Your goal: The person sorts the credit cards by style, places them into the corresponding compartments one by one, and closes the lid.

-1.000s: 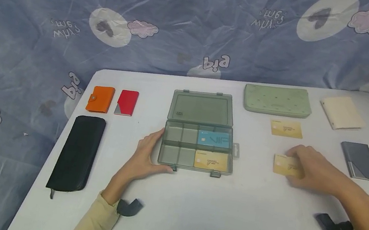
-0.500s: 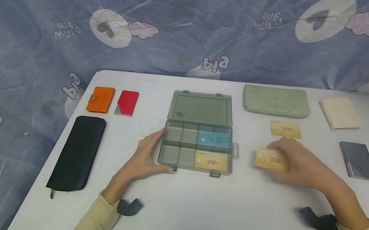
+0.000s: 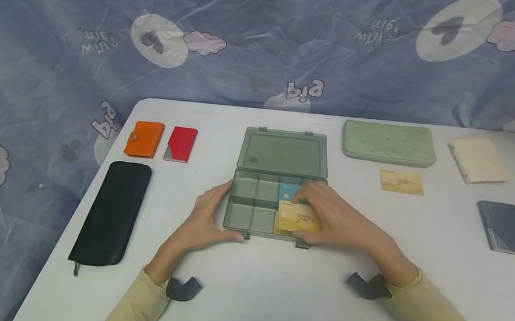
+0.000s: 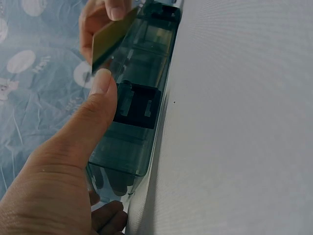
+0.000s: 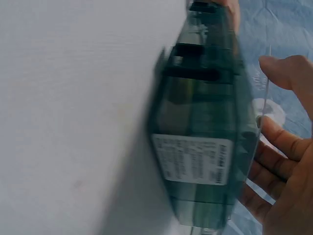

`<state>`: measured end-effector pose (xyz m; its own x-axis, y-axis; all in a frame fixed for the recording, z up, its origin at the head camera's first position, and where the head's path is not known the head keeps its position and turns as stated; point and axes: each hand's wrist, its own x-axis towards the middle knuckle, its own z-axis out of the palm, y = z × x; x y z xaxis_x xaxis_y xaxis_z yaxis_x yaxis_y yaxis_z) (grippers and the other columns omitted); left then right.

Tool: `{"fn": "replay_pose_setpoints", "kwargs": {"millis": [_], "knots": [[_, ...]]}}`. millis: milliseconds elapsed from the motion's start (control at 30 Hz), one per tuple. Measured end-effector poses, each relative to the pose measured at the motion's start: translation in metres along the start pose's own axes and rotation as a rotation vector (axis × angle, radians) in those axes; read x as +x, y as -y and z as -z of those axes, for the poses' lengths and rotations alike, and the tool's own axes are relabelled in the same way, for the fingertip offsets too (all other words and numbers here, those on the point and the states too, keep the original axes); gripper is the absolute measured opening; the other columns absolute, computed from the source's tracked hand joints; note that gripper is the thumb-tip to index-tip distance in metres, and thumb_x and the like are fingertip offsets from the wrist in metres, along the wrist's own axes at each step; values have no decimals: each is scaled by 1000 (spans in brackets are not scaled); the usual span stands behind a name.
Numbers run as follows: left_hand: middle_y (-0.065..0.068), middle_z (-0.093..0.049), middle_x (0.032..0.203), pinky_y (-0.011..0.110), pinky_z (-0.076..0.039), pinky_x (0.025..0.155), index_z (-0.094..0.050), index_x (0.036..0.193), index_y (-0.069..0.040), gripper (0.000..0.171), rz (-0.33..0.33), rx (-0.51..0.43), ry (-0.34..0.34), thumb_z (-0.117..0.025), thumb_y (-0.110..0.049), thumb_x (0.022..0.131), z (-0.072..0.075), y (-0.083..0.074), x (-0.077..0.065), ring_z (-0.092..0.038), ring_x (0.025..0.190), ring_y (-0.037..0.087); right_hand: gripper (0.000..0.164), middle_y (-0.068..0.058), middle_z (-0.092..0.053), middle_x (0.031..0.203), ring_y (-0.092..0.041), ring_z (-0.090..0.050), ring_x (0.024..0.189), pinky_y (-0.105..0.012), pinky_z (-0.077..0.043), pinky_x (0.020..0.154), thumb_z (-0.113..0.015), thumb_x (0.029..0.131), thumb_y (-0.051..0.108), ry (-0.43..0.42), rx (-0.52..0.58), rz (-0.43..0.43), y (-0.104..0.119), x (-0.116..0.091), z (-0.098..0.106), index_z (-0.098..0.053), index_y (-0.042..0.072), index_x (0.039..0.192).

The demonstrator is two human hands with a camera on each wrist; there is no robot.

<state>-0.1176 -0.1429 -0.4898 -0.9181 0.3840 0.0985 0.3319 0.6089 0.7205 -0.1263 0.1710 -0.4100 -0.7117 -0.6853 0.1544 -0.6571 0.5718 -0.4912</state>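
A green translucent divided box [image 3: 239, 215] lies with its lid laid back on the table. My left hand [image 3: 203, 217] holds its front left corner, thumb along the front side and fingers at the left side. In my right hand [image 3: 342, 220] a gold card [image 3: 296, 216] is pinched by thumb and fingers over the box's right compartments. The left wrist view shows this card [image 4: 110, 41] tilted above the rim. A blue card [image 3: 287, 189], partly hidden, lies in the back right compartment. Another gold card beneath the held one is mostly covered.
Behind the right hand lie one more gold card [image 3: 402, 182] and a green wallet [image 3: 390, 143]. At right are a cream notebook-like holder [image 3: 479, 161] and a dark grey card case [image 3: 505, 227]. At left are an orange cardholder [image 3: 144, 139], a red one [image 3: 180, 144] and a black long wallet [image 3: 110, 214].
My right hand has carried the gold card leftward from the table's right side to over the box. The left hand has kept its hold on the box corner.
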Motion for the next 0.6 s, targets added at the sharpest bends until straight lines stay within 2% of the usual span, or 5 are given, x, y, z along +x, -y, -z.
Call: {"fn": "replay_pose_setpoints", "kwargs": {"millis": [100, 333, 467, 600], "knots": [[-4, -28, 149, 46, -23, 100, -19, 149, -22, 115, 4, 1, 1, -75, -65, 59, 1, 0, 0, -25, 134, 14, 51, 4, -53, 111, -16, -44, 110, -39, -36, 95, -78, 71, 34, 13, -2, 1, -4, 2, -6, -54, 14, 111], [-5, -28, 149, 46, -23, 102, -18, 149, -23, 115, 2, 20, 2, -76, -64, 59, 3, -2, 1, -26, 134, 15, 46, 2, -52, 115, -18, -44, 113, -39, -35, 96, -77, 74, 40, -12, -16, 32, -13, -10, -7, -59, 13, 106], [-4, -28, 149, 46, -22, 102, -18, 149, -22, 114, -3, 14, -1, -77, -61, 59, 2, -1, 1, -26, 134, 15, 47, -2, -53, 120, -18, -43, 115, -38, -34, 96, -79, 73, 35, -55, -15, 40, -21, -22, 0, -61, 11, 109], [-2, -30, 149, 47, -23, 102, -20, 149, -20, 114, -4, 7, 0, -78, -60, 60, 1, -1, 1, -27, 134, 16, 46, -2, -54, 120, -17, -44, 115, -37, -32, 98, -79, 73, 28, -121, -32, -10, -47, -43, 17, -60, 11, 112]]}}
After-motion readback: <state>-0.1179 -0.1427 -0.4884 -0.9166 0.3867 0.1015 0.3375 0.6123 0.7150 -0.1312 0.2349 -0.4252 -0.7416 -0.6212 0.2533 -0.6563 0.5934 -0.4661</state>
